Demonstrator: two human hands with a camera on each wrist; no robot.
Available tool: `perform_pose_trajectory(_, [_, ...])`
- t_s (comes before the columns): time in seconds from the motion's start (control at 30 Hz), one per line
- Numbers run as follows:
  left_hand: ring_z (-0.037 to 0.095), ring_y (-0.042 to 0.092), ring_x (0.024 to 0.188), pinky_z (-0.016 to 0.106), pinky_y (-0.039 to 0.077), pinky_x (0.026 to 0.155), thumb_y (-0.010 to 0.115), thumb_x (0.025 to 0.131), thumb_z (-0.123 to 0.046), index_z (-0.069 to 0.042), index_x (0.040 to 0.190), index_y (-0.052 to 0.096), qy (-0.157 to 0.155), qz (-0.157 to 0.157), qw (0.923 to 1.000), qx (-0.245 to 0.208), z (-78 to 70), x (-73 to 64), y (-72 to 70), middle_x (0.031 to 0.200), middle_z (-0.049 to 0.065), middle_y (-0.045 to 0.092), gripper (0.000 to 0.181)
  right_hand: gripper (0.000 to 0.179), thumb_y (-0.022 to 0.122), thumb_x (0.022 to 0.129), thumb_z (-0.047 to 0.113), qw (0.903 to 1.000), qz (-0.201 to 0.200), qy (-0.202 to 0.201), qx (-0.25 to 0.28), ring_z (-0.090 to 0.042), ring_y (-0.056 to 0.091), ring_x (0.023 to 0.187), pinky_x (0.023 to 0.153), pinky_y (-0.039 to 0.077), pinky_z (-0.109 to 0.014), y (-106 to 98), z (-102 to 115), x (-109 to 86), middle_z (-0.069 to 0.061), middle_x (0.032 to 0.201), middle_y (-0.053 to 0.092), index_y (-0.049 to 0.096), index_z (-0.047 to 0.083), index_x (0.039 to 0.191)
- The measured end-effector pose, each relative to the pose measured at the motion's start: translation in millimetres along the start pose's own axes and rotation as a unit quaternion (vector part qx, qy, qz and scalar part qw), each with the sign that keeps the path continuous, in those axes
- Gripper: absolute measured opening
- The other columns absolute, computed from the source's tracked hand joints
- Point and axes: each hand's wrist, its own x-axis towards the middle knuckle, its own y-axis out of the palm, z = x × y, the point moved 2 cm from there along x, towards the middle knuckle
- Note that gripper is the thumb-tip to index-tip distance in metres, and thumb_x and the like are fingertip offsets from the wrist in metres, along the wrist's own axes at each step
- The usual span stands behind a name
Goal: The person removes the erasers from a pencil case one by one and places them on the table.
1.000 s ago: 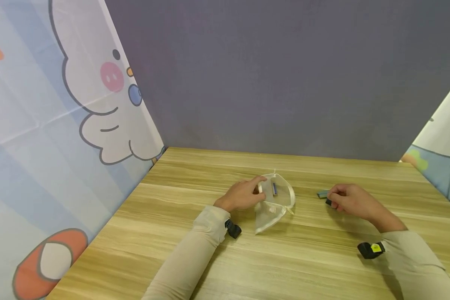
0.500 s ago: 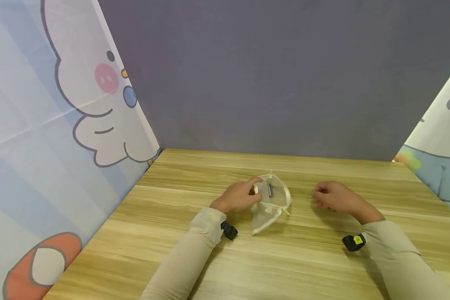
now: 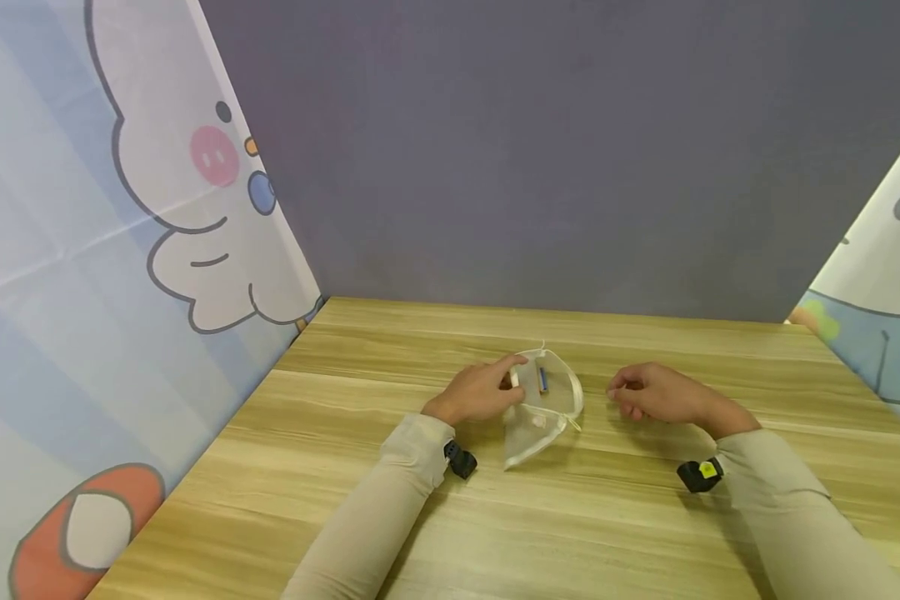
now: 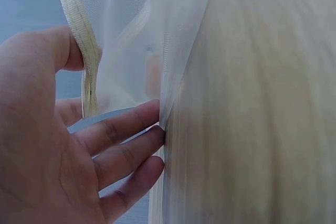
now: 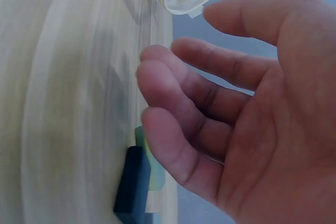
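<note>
A white see-through mesh bag point(image 3: 576, 393) stands on the table with its mouth spread wide. My left hand point(image 3: 476, 392) grips its rim on the left side; the left wrist view shows the pale rim band point(image 4: 80, 27) between thumb and index finger. Inside the bag lies a small blue and wood-coloured piece point(image 3: 543, 380), and a small pinkish piece point(image 3: 539, 422) shows through the mesh. My right hand point(image 3: 663, 396) hovers right of the bag, fingers loosely bent and holding nothing. Beneath it, in the right wrist view, are a dark block point(image 5: 132, 184) and a green block point(image 5: 156, 174), hidden in the head view.
The wood-grain table point(image 3: 570, 533) runs back to a grey wall point(image 3: 555, 150). Cartoon-printed sheets point(image 3: 52, 275) hang at both sides. A black wrist camera point(image 3: 460, 460) sits on the left wrist and another camera point(image 3: 697, 476) on the right.
The right hand has moved left, from beside the greenish and dark blocks to nearer the bag. The left hand keeps its hold on the rim. The head view has shifted slightly.
</note>
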Motion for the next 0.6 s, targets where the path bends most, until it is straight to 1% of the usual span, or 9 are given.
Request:
perform_pose_trajectory(0.1, [0.010,0.050,0.064,0.032,0.043,0.067,0.048,0.094,-0.043,-0.033,0.154,0.040,-0.001,0.005,1.0000,0.005,-1.1,0.7,-0.3,0.086,-0.012,0.061,0.061,0.030,0.055,0.104,0.021,0.9999,0.015,0.000,-0.006,-0.015,0.052,0.062,0.050,0.039,-0.025,-2,2,2.2,-0.009,0.078,0.061,0.062,-0.006,0.116])
perform_pose_trajectory(0.17, [0.011,0.045,0.059,0.032,0.041,0.064,0.047,0.094,-0.042,-0.033,0.155,0.039,-0.002,0.008,0.9999,0.010,-1.5,0.9,-0.3,0.080,-0.009,0.059,0.062,0.032,0.055,0.104,0.021,0.9998,0.020,0.003,-0.004,-0.017,0.053,0.063,0.050,0.040,-0.026,-3,4,4.9,-0.010,0.079,0.061,0.060,-0.007,0.119])
perform_pose_trajectory(0.27, [0.011,0.040,0.056,0.032,0.039,0.065,0.047,0.093,-0.041,-0.032,0.155,0.039,-0.002,0.006,0.9998,0.020,-2.4,1.4,-0.3,0.073,-0.006,0.054,0.064,0.035,0.056,0.103,0.021,0.9996,0.024,0.013,0.006,-0.021,0.055,0.067,0.052,0.042,-0.029,-3,8,8.8,-0.012,0.081,0.062,0.057,-0.007,0.124])
perform_pose_trajectory(0.37, [0.011,0.038,0.055,0.031,0.039,0.065,0.048,0.092,-0.041,-0.031,0.155,0.040,-0.002,0.004,0.9997,0.026,-3.4,1.2,-0.8,0.068,-0.004,0.050,0.064,0.035,0.057,0.102,0.021,0.9993,0.029,0.020,0.015,-0.023,0.057,0.070,0.054,0.043,-0.031,-3,12,12.3,-0.013,0.082,0.063,0.057,-0.007,0.124])
perform_pose_trajectory(0.5, [0.011,0.036,0.053,0.031,0.038,0.062,0.047,0.093,-0.041,-0.032,0.156,0.038,-0.002,0.009,0.9996,0.028,-3.8,1.4,0.1,0.066,-0.004,0.050,0.065,0.035,0.059,0.102,0.020,0.9989,0.039,0.021,0.017,-0.022,0.057,0.070,0.055,0.044,-0.032,-4,17,15.5,-0.011,0.082,0.062,0.057,-0.007,0.124])
perform_pose_trajectory(0.6, [0.010,0.042,0.057,0.031,0.039,0.064,0.047,0.093,-0.042,-0.033,0.156,0.038,-0.004,0.008,0.9996,0.027,-2.9,1.6,0.5,0.074,-0.008,0.056,0.064,0.037,0.058,0.102,0.021,0.9986,0.046,0.017,0.018,-0.023,0.056,0.070,0.056,0.044,-0.034,-6,22,17.6,-0.011,0.083,0.061,0.055,-0.008,0.125])
